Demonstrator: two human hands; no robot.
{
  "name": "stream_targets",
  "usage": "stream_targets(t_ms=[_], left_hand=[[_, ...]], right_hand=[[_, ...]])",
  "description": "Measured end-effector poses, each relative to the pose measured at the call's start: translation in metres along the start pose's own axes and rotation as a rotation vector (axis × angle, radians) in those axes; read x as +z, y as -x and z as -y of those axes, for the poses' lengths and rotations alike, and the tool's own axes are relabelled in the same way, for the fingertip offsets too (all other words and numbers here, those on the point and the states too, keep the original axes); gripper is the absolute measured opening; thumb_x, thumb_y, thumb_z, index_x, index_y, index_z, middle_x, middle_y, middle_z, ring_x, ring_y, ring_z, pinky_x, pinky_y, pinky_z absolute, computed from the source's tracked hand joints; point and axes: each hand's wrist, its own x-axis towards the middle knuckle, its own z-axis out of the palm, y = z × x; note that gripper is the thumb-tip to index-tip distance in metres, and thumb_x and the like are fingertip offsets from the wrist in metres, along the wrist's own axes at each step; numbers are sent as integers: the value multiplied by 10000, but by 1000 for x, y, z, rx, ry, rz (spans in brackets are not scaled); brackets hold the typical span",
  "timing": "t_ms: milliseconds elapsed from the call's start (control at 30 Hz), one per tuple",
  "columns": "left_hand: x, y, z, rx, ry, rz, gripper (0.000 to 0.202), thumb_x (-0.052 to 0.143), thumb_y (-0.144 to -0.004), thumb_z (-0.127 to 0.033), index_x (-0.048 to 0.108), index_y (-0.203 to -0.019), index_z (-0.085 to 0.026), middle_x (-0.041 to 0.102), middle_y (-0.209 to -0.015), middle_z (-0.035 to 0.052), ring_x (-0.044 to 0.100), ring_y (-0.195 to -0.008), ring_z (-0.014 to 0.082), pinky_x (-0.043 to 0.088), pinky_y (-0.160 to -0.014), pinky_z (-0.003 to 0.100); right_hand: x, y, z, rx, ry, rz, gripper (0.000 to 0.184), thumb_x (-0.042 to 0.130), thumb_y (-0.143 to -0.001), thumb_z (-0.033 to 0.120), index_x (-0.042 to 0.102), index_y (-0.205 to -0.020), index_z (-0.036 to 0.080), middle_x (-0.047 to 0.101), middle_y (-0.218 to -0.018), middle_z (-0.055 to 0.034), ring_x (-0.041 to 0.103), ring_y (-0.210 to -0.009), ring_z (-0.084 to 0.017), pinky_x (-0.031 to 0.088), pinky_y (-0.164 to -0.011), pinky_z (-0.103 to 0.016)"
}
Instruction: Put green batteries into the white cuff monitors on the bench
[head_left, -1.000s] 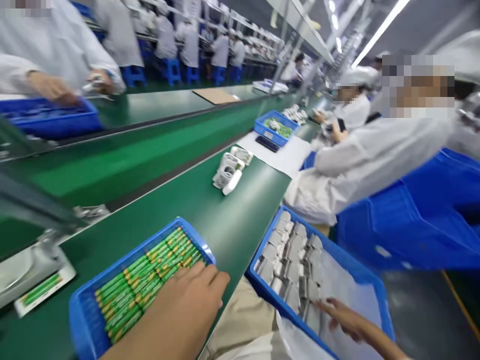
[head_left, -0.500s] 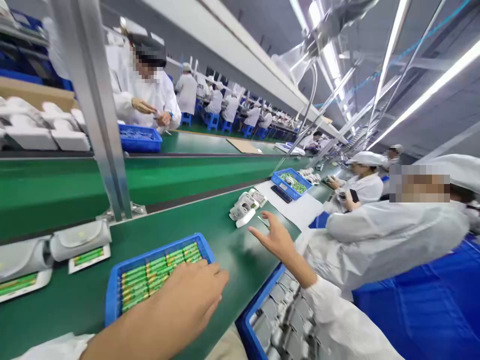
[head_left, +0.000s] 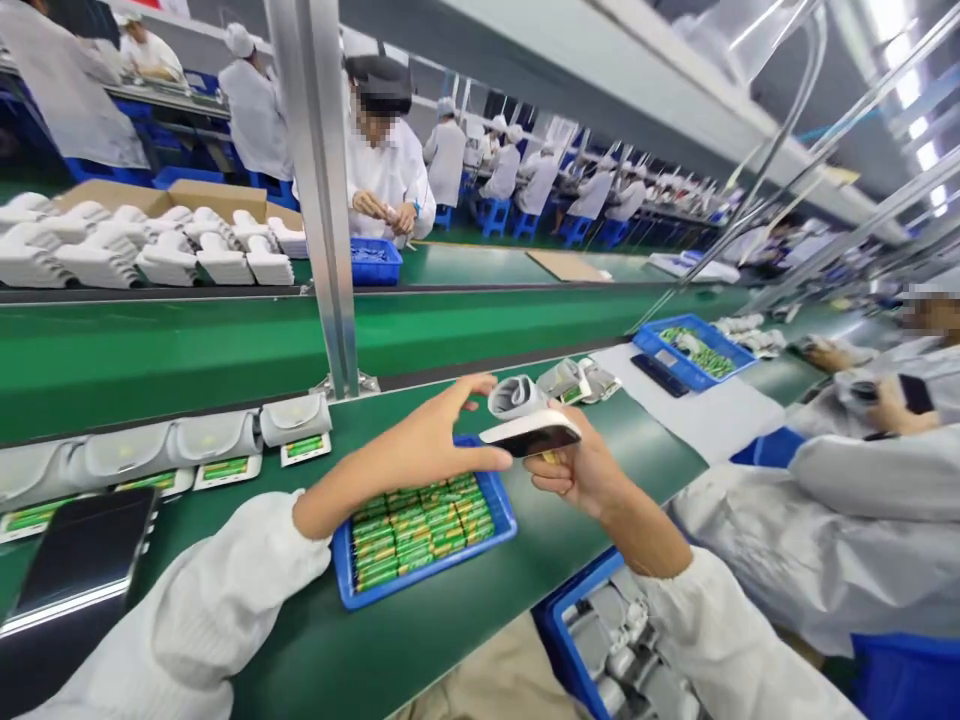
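My right hand [head_left: 581, 472] grips a wrist blood pressure monitor [head_left: 531, 434], white with a dark face and a rolled grey cuff [head_left: 517, 396], held above the bench. My left hand [head_left: 420, 445] is open, its thumb and fingers spread at the monitor's left side; whether the fingertips touch it is unclear. Below that hand stands a blue tray [head_left: 429, 583] filled with rows of green batteries [head_left: 420, 535]. Just behind the held monitor, more monitors with grey cuffs [head_left: 581, 380] lie on the green bench.
A row of cuffed monitors [head_left: 214, 440] with green batteries showing lines the left, beside a dark tablet-like slab [head_left: 75, 560]. A metal post [head_left: 326, 200] rises behind. At right are another blue tray [head_left: 694, 350], a bin of grey cuffs [head_left: 562, 640] and a co-worker's sleeve [head_left: 862, 470].
My right hand has taken a monitor from the group on the bench and brought it nearer. My left hand has lifted off the battery tray towards it, fingers spreading. The view has turned left.
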Motion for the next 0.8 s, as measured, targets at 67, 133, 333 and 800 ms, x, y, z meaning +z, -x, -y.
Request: stream_targets(t_ms=[67,133,333,800], left_hand=[[-4,-5,1,13,268,48,847,892,-774,-600,576,-1471,-237,627,-1469,137,634,-1307,337,529,-1082,444],[-7,-6,0,-19,450,94,820,887,-757,-663,628,-1387,-207,702,-1279,128,699,-1081,286,570,-915,390],[-16,2,-4,-125,397,71,896,970,-692,-522,570,-1446,-246,699,-1106,64,672,-852,197,532,-716,300],[-12,-5,0,-266,624,-354,810,937,-709,-485,538,-1385,-287,656,-1248,63,693,-938,228,673,-684,361]], right_hand=[[24,7,11,129,-109,179,505,649,-914,694,561,-914,197,534,-616,34,123,-451,-50,136,-383,-166],[42,8,18,214,-163,276,485,556,-975,660,578,-931,177,650,-712,-47,125,-450,-44,122,-380,-157],[58,0,5,281,-170,350,466,521,-989,645,581,-1015,184,696,-803,-76,129,-451,-48,116,-399,-158],[43,17,-8,-1047,1071,-63,97,522,-1116,276,596,-1147,221,677,-1034,-80,658,-933,-217,521,-822,-323]])
